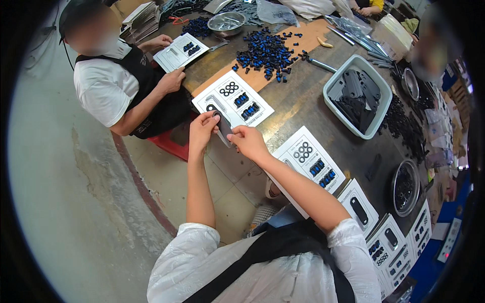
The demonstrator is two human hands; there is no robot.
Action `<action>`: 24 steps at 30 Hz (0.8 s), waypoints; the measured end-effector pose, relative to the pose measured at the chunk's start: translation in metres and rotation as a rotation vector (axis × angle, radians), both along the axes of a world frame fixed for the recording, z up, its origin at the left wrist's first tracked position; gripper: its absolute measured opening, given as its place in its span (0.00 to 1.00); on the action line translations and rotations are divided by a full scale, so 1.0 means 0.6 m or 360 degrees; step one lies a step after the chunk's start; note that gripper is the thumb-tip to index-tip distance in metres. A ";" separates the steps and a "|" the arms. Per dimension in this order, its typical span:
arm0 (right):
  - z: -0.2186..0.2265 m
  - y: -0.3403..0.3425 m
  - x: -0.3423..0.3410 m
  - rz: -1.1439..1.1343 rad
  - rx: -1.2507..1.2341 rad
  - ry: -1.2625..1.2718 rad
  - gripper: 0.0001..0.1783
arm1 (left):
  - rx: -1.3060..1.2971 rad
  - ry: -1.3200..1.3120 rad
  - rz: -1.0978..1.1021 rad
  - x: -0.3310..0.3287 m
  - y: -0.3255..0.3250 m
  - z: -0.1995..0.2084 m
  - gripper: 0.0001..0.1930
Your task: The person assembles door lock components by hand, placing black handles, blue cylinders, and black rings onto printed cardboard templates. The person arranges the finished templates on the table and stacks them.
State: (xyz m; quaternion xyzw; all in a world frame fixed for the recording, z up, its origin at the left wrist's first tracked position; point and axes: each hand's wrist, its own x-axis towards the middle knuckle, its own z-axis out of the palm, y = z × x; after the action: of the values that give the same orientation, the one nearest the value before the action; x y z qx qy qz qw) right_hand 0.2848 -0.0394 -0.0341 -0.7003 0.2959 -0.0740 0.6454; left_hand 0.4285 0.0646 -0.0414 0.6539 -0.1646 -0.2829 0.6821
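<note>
Between my two hands is a flat, dark grey elongated plate with a rounded end (pixel 225 131), held just off the table's near edge. My left hand (pixel 203 132) pinches its upper end, and my right hand (pixel 247 142) has thumb and fingers closed on the lower end. Just beyond them lies a printed white card (pixel 258 112) bearing black rings, an L-shaped metal key and blue-and-black bolts. Below my right forearm another such card (pixel 331 184) carries rings and bolts; the forearm hides part of it.
A loose pile of blue-black bolts (pixel 265 53) covers brown cardboard. Right of it, a pale grey bin (pixel 382 111) holds dark plates. Metal bowls (pixel 227 21) and more cards (pixel 365 198) line the table. At left, a seated co-worker (pixel 108 86) handles another card (pixel 177 60).
</note>
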 end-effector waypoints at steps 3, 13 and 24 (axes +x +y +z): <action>-0.021 -0.004 0.047 -0.0041 -0.0645 0.0006 0.13 | 0.0140 -0.0155 0.0097 0.047 -0.012 -0.033 0.12; 0.003 0.012 0.062 0.0099 -0.1421 0.0268 0.24 | 0.0531 -0.0510 0.0367 0.024 -0.031 -0.017 0.13; -0.012 0.004 0.098 0.0053 -0.1461 0.0333 0.20 | 0.0691 -0.0920 0.0430 0.067 -0.036 -0.040 0.11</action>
State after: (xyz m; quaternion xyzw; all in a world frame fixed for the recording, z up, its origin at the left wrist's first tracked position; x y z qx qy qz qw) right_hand 0.3437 -0.0368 -0.0412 -0.9217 0.2847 -0.1158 0.2369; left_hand 0.4688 0.0430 -0.0653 0.8517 -0.1986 -0.0228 0.4844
